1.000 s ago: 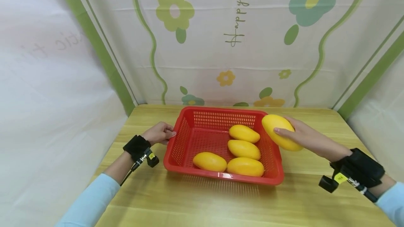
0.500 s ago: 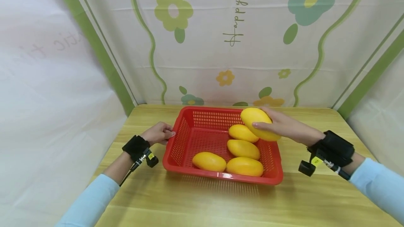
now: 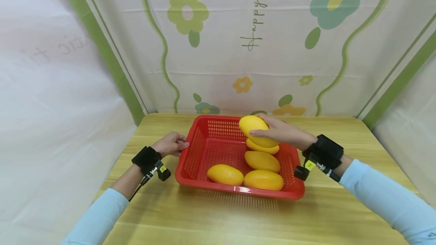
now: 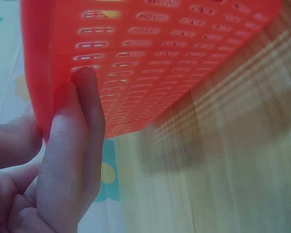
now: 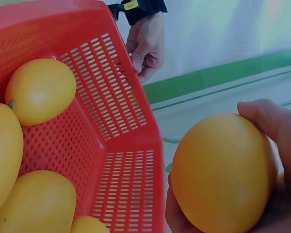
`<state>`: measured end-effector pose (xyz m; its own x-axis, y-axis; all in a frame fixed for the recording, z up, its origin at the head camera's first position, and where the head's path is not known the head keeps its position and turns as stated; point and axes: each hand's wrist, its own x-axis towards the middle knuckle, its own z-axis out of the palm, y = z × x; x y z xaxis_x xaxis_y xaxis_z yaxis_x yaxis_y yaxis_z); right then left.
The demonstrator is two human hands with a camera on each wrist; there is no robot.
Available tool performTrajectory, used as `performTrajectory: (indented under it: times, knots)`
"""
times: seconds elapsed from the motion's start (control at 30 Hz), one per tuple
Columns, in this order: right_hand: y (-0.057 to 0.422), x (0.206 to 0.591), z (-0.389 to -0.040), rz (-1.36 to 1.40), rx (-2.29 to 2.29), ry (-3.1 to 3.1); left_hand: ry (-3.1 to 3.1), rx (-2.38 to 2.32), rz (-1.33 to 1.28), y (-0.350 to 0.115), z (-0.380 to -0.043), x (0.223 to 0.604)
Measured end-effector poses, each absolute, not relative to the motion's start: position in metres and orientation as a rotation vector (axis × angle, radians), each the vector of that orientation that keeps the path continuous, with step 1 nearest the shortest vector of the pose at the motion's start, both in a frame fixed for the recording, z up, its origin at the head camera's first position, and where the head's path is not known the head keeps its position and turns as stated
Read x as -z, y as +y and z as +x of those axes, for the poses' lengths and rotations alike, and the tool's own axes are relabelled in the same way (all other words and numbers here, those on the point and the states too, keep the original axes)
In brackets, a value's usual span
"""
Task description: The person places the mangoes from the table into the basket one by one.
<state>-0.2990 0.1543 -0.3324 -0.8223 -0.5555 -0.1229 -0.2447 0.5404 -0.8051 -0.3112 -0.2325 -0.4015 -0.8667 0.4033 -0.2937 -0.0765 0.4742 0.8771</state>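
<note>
A red plastic basket [image 3: 218, 187] with slotted walls stands on the wooden table. My left hand [image 3: 168, 144] pinches its left rim; in the left wrist view the fingers [image 4: 63, 145] lie against the outer wall, the thumb on the rim's other side. Above the basket's back right part, my right hand [image 3: 284, 130] grips a yellow mango [image 3: 253, 126], thumb across its near side. Beneath it, a mango [image 3: 262, 146] in the basket is partly hidden. Two more mangoes [image 3: 262, 162] lie along the right side, and another mango [image 3: 225, 174] sits at the front, left of them.
The wooden table [image 3: 211, 222] extends in front of the basket and to both sides. Behind it hangs a white curtain [image 3: 214, 56] printed with flowers, and white cloth encloses the left and right. Each wrist wears a black strap with a small camera [image 3: 301, 172].
My right hand has carried the mango leftward, from beyond the basket's right rim to above its back part. The left hand and the basket have stayed in place.
</note>
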Motion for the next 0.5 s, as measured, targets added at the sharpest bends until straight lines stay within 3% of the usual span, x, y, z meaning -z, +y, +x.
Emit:
performTrajectory:
  times: [0.5]
  knots:
    - [0.115, 0.352, -0.316, -0.659, 1.111, 2.390, 2.252, -1.383, 0.298, -0.234, -0.312, 0.403]
